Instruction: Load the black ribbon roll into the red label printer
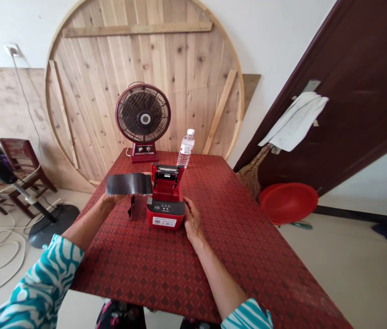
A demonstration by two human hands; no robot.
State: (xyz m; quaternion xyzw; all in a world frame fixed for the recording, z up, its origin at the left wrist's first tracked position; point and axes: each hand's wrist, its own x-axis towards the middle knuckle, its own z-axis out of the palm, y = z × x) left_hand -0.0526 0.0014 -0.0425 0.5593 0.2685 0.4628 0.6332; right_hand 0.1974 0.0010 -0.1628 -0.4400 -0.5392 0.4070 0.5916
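A red and black label printer (166, 208) sits on the table with its lid (168, 172) raised. My left hand (116, 197) is under a dark, glossy, band-like roll (128, 184) just left of the printer, holding it up. Most of those fingers are hidden behind the roll. A dark strip (132, 208) hangs near the roll's lower right; I cannot tell whether the two are joined. My right hand (192, 218) is curled against the printer's right side, gripping it there.
Behind the printer stand a red fan (143, 121) and a water bottle (185, 150). The patterned red table (231, 237) has its near edge by my lap. A stand with a round base (54, 224) and loose cable lie left; a red basin (288, 203) is on the right.
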